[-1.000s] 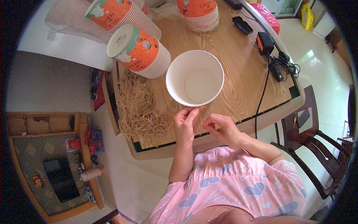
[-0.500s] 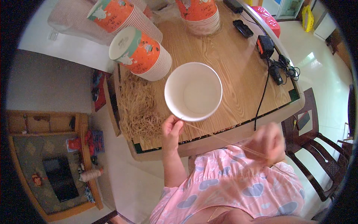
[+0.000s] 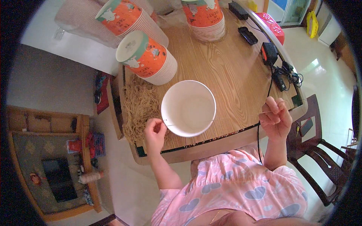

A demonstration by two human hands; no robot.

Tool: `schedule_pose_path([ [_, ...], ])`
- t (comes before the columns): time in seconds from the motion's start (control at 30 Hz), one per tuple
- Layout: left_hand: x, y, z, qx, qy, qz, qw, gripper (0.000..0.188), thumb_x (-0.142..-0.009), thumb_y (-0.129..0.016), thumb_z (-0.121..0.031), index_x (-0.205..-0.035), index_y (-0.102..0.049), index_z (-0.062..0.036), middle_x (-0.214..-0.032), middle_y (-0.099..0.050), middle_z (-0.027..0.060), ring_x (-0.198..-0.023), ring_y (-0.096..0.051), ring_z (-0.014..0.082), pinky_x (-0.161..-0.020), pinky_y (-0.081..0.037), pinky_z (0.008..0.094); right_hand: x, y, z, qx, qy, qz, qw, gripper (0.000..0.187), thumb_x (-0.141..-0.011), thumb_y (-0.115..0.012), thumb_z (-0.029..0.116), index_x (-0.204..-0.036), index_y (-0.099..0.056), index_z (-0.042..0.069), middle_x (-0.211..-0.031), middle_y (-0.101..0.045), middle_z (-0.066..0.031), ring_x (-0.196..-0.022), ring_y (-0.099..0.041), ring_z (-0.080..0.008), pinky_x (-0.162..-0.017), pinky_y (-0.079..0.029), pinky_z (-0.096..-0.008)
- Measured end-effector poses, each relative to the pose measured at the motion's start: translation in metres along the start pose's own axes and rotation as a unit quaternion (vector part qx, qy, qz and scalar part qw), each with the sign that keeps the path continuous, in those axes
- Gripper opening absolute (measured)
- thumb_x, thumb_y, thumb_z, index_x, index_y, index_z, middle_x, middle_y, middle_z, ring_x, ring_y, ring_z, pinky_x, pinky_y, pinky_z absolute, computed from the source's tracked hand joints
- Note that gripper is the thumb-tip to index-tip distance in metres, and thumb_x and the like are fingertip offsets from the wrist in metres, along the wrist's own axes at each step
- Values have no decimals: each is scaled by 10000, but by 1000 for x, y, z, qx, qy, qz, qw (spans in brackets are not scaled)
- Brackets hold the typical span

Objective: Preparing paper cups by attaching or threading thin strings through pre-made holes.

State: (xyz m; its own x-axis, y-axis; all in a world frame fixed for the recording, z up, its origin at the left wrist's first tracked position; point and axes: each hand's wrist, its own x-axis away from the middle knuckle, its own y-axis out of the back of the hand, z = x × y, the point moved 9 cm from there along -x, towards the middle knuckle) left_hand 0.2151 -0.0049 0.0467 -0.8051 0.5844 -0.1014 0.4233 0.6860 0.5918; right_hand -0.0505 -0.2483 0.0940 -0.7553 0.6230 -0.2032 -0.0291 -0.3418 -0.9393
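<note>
Three paper-cup stacks [image 3: 157, 64] and a fibrous tan cord heap [image 3: 140, 109] flank one white cup [image 3: 188, 108]

The smooth, round-mouthed cup is near the wood-grain surface [image 3: 233, 75]'s front edge, closer to the body than half a second ago. The left hand [image 3: 154, 136]'s fingers pinch its rim nearly closed. The right hand [image 3: 277, 117], now raised, has partly curled fingers; whether they grip anything, I cannot tell. A black cable [image 3: 265, 98] hangs between cup and right hand.

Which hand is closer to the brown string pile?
Left. The left hand is beside the string pile; the right hand is farther off, beyond the white cup.
</note>
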Motion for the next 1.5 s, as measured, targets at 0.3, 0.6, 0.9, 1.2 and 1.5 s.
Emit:
schedule_pose_path([
  [0.3,19,-20,-133,-125,-268,-69,953,70,-741,-640,-65,-790,-591,-70,-762,-524,61,-712,-530,198,-574,-428,303,1,6,4,221,43,-27,974,59,-774,-562,21,-824,-532,12,-788,-532,-103,-623,-489,-144,-569,-406,-237],
  [0.6,38,-90,-131,-255,-288,131,914,126,-677,-639,-66,-795,-612,-100,-839,-592,25,-882,-530,202,-852,-360,421,8,5,77,255,220,-64,939,283,-821,-560,43,-1094,-488,38,-772,-515,-47,-650,-446,-115,-536,-388,-202],
  [0.9,24,-66,-127,-289,-314,99,899,101,-662,-587,-19,-727,-610,-92,-881,-569,9,-1008,-500,176,-989,-256,521,17,34,130,112,292,-58,948,251,-868,-495,95,-1107,-497,20,-908,-561,-93,-856,-517,-219,-804,-414,-352],
  [1.2,31,-65,-121,-229,-314,49,920,112,-615,-628,4,-685,-620,-83,-997,-577,31,-1056,-481,219,-961,-321,468,0,-26,36,482,206,-10,851,92,-828,-533,46,-913,-522,13,-928,-565,-138,-808,-591,-221,-733,-490,-314],
  [1.5,59,-55,-99,-128,-308,-57,941,201,-567,-677,3,-716,-653,-130,-1070,-567,81,-999,-507,272,-848,-405,365,2,-27,-107,714,-70,190,670,71,-784,-579,62,-851,-566,41,-770,-596,-72,-752,-593,-205,-613,-470,-310],
])
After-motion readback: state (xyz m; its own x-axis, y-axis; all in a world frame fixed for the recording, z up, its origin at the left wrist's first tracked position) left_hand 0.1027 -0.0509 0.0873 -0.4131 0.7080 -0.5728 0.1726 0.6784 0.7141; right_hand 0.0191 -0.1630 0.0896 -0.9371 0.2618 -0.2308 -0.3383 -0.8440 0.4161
